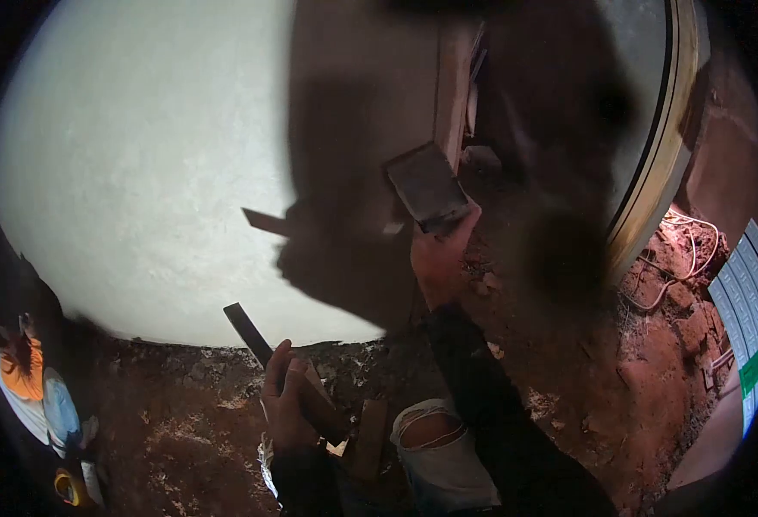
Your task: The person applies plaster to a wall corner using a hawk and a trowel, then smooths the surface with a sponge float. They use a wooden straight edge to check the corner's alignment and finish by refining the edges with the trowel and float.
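So, I'm crouched at the bottom of this plastered wall (137, 172) with 2 tools on the go. My right hand (439, 258) is up near the wall's right-hand edge, fingers wrapped tight round the grip of a flat rectangular float (426, 185). Its face is tilted toward me, right inside my own shadow. My left hand (288, 401) is lower and closed round the end of a narrow dark blade (248, 332). The blade pokes up and left, so its tip sits over the wall's bottom edge, where the pale plaster stops and the rough dark base starts. Can't tell if the tip is actually touching or just hovering. My knee (435, 439) in ripped jeans is underneath, and the red dirt floor (568, 362) is all rubble. To me this looks like the finishing stage: most of the wall is smooth and pale, and the ragged bottom edge is the bit left. I reckon the next move needs the float laid flat on the plaster near the lower right corner with even pressure. Meanwhile the blade should tidy the bottom line without gouging. The shadow makes the surface hard to read there, so slow is the way. There's a wooden door frame (655, 172) off to the right with white cables (689, 241) by its foot, and another person (25, 379) at the far left.
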Tool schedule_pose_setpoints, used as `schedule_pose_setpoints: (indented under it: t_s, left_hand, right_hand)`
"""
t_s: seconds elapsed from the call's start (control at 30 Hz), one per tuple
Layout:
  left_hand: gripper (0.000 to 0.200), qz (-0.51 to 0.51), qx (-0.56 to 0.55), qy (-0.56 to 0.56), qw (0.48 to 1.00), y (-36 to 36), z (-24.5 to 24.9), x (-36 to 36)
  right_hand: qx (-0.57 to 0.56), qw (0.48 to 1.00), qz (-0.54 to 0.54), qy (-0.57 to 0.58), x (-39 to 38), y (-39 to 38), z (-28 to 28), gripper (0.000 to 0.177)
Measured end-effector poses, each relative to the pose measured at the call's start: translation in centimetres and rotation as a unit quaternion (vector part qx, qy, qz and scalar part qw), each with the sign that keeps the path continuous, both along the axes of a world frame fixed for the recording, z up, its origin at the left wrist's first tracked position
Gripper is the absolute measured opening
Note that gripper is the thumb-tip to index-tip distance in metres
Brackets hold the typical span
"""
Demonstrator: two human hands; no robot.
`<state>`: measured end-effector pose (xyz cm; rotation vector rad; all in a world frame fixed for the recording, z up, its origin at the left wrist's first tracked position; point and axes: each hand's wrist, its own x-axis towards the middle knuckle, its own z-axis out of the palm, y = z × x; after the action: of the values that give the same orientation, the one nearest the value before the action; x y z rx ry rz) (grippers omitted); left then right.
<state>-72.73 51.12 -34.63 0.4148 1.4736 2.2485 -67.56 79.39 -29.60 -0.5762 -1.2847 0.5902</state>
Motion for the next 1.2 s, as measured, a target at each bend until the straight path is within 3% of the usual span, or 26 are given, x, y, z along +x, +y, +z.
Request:
schedule_pose_setpoints:
  t_s: [0.07,0.17,0.4,0.47,0.53,0.6,0.7,0.77,0.87,0.97,1.1,1.17,1.2]
  left_hand:
    - [0.047,0.0,-0.001,0.0,1.0,0.0,0.3,0.1]
    - [0.047,-0.025,0.009,-0.019,0.999,-0.3,0.6,0.3]
    - [0.05,-0.063,0.006,-0.014,0.998,-0.6,0.7,0.2]
    - [0.05,-0.063,0.004,-0.016,0.998,-0.5,0.6,0.2]
    - [0.05,-0.044,0.063,-0.027,0.997,0.0,0.9,0.2]
    - [0.05,-0.042,0.05,-0.029,0.997,-0.1,1.2,0.2]
    - [0.049,-0.029,0.018,-0.009,0.999,-0.4,0.3,0.0]
    - [0.048,-0.022,0.006,0.017,1.0,-0.3,0.0,-0.1]
    - [0.047,-0.038,0.016,-0.002,0.999,-0.3,0.2,0.1]
    - [0.049,-0.022,0.014,0.009,1.0,-0.2,-0.3,-0.2]
    - [0.048,-0.028,0.024,-0.006,0.999,-0.5,-0.4,0.0]
    - [0.047,-0.02,0.022,0.002,1.0,-0.3,0.1,0.3]
    - [0.047,-0.031,0.033,-0.017,0.999,-0.3,0.7,0.4]
  right_hand:
    - [0.045,0.994,0.083,0.052,-0.1,-0.9,1.3,0.056]
    - [-0.022,0.995,0.092,0.03,-0.3,-0.6,0.8,0.054]
    - [0.04,0.994,0.104,0.017,-0.7,0.0,1.0,0.051]
    - [0.023,0.99,0.127,-0.049,-0.7,-0.2,0.6,0.061]
    - [0.037,0.99,0.136,-0.011,-0.5,-0.1,0.7,0.061]
    - [0.053,0.987,0.148,0.026,-0.3,-0.3,1.4,0.062]
    - [0.017,0.992,0.104,0.064,0.1,0.3,2.4,0.058]
    - [0.084,0.993,0.079,-0.029,-0.1,0.5,2.8,0.053]
    - [0.062,0.987,0.094,-0.111,0.5,-0.8,2.0,0.051]
    - [0.149,0.986,0.076,-0.01,0.8,-0.7,2.4,0.039]
    - [0.114,0.992,0.055,0.023,0.6,0.7,3.3,0.039]
    - [0.132,0.986,0.066,-0.084,0.3,0.7,3.1,0.053]
    - [0.134,0.985,0.065,-0.083,0.3,0.5,3.0,0.053]
